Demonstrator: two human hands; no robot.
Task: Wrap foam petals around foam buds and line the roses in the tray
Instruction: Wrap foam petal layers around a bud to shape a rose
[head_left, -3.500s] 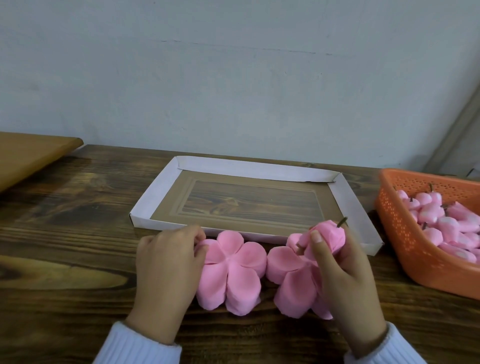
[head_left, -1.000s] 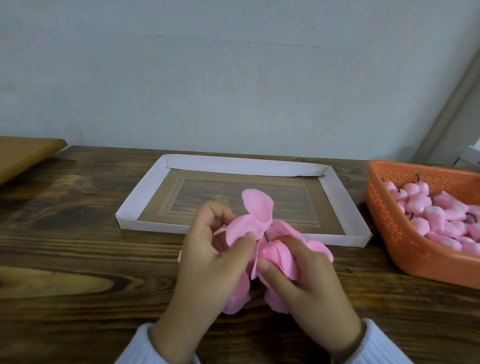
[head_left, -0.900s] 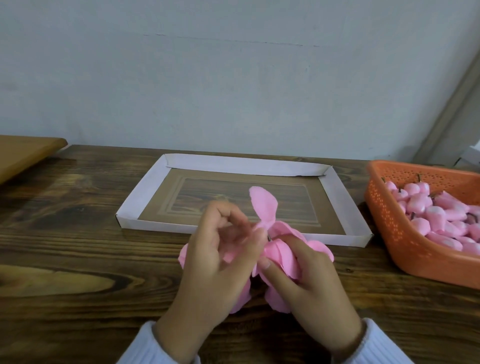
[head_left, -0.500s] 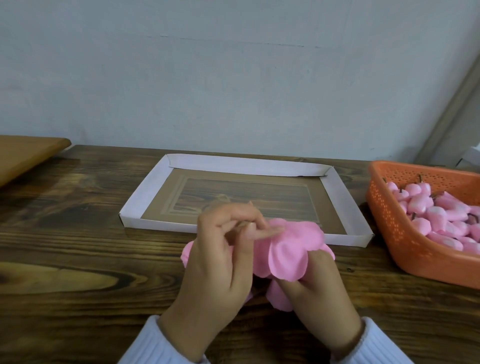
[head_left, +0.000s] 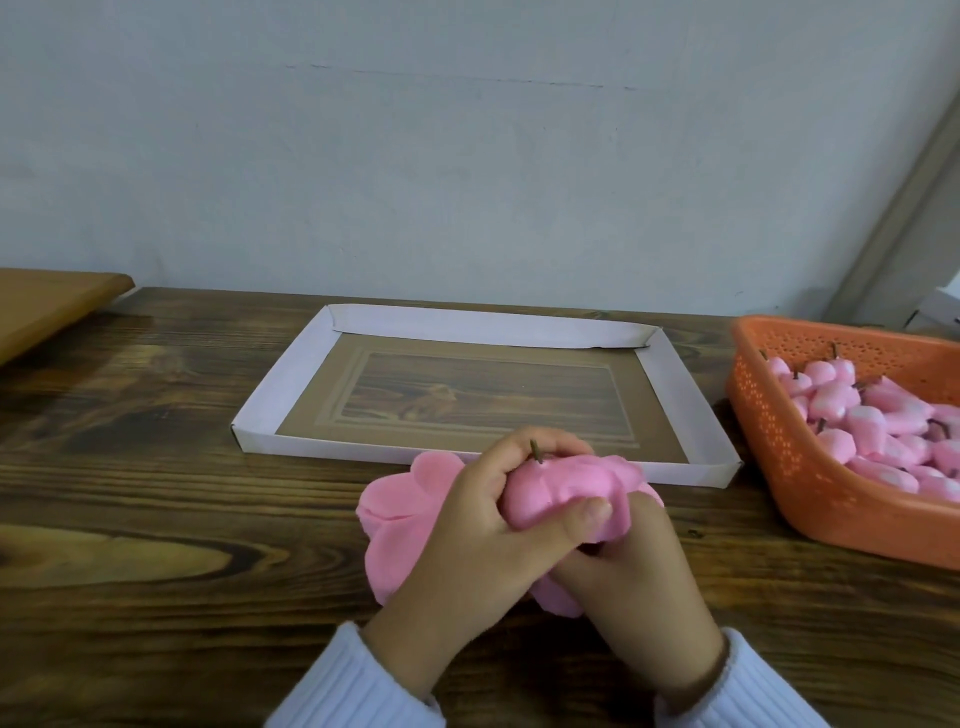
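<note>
Rose (head_left: 550, 493) is gripped by the left hand (head_left: 483, 525), fingers (head_left: 514, 447) curled round it, and clasped from below by the right hand (head_left: 628, 577), prob so the petals (head_left: 605, 475) get pressed snug.

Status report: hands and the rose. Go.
Both busy: left hand grips the rose, right hand holds it from below. Petals wrapped on, stem up. No roses in the tray yet. Nothing between rose and tray.

Both hands just in front of tray (head_left: 311, 447). Left hand (head_left: 483, 525) grip curled over foam rose (head_left: 566, 488), thumb across; right hand (head_left: 634, 587) grips it from underneath.
</note>
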